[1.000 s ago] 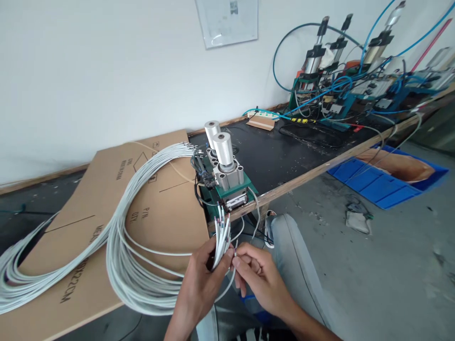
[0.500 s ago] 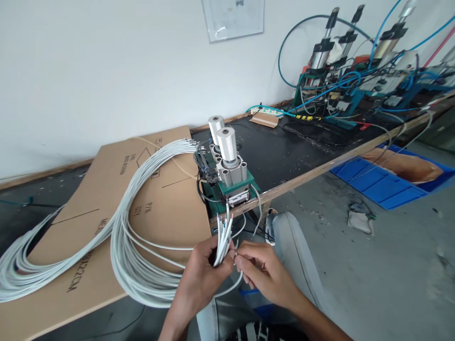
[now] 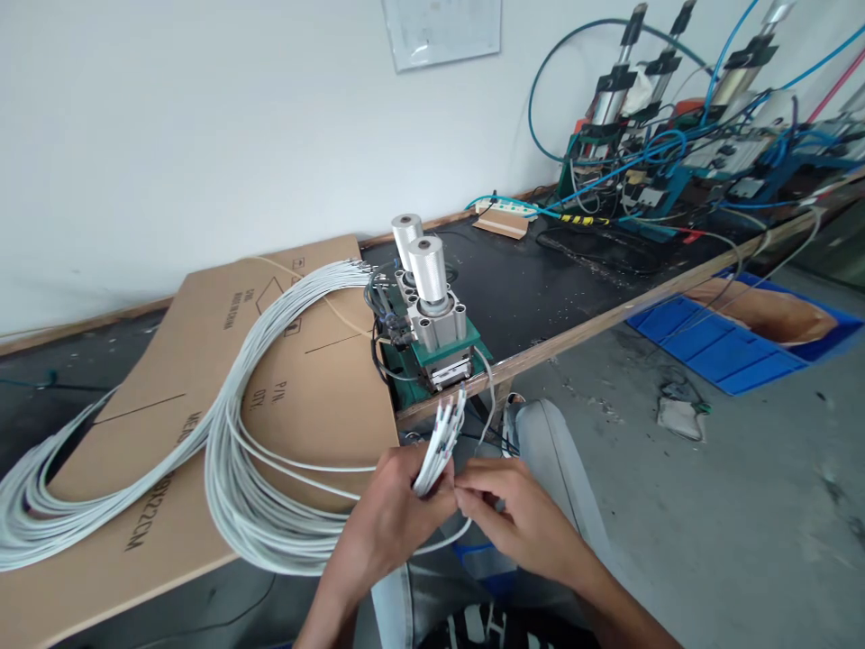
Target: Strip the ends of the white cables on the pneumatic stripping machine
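Left hand [image 3: 393, 505] closes grip around white cable bundle [image 3: 439, 446], tips toward one o'clock. Right hand [image 3: 512, 512], at three o'clock, pinches closed, seemingly on single cable [image 3: 446, 543]. Step looks like fingertip work; next move needs steady bundle.

Cables [image 3: 233, 410] lie across the cardboard [image 3: 317, 406] left of the device [image 3: 436, 326], which stands on the bench [image 3: 533, 302]

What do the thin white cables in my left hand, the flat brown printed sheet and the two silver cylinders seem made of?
Thin white cables: probably plastic-sheathed, smooth with a soft sheen. Flat brown printed sheet: likely cardboard, matte, with dark lettering. Two silver cylinders: apparently metal, with finely textured, light-catching sides.
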A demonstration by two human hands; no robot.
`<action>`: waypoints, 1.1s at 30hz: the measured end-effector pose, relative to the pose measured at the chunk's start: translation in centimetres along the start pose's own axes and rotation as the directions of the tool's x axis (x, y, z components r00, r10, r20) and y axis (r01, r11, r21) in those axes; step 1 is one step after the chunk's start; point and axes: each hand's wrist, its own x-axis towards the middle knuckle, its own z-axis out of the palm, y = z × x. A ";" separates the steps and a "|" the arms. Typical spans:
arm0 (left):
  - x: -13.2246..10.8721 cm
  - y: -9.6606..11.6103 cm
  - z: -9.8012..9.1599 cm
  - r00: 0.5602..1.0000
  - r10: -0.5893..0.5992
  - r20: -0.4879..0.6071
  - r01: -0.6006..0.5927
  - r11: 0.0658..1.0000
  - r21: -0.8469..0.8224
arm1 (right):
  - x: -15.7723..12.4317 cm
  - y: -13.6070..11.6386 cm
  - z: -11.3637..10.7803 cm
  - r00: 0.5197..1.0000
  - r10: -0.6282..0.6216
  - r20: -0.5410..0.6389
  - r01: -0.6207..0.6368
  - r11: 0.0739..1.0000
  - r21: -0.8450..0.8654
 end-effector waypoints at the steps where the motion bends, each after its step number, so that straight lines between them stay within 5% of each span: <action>1: 0.0 -0.1 0.0 1.000 -0.018 -0.014 0.017 0.999 -0.051 | 0.1 0.4 0.4 0.999 0.048 -0.008 -0.046 0.992 0.120; 4: -0.2 -0.5 0.0 0.996 -0.067 -0.050 0.055 0.978 -0.203 | 0.4 1.9 2.5 0.983 0.185 -0.015 -0.155 0.861 0.485; 8: -0.6 -1.0 0.2 0.989 -0.118 -0.091 0.082 0.942 -0.327 | 1.0 3.1 5.3 0.961 0.253 -0.113 -0.106 0.713 0.694; 15: -0.5 -1.3 0.4 0.982 -0.163 -0.097 0.112 0.911 -0.398 | 1.4 2.5 5.0 0.964 0.237 -0.117 -0.096 0.725 0.682; 33: -0.6 -1.1 1.4 0.952 -0.147 -0.267 0.093 0.974 -0.204 | 1.5 1.5 5.8 0.943 0.241 -0.228 -0.046 0.776 0.629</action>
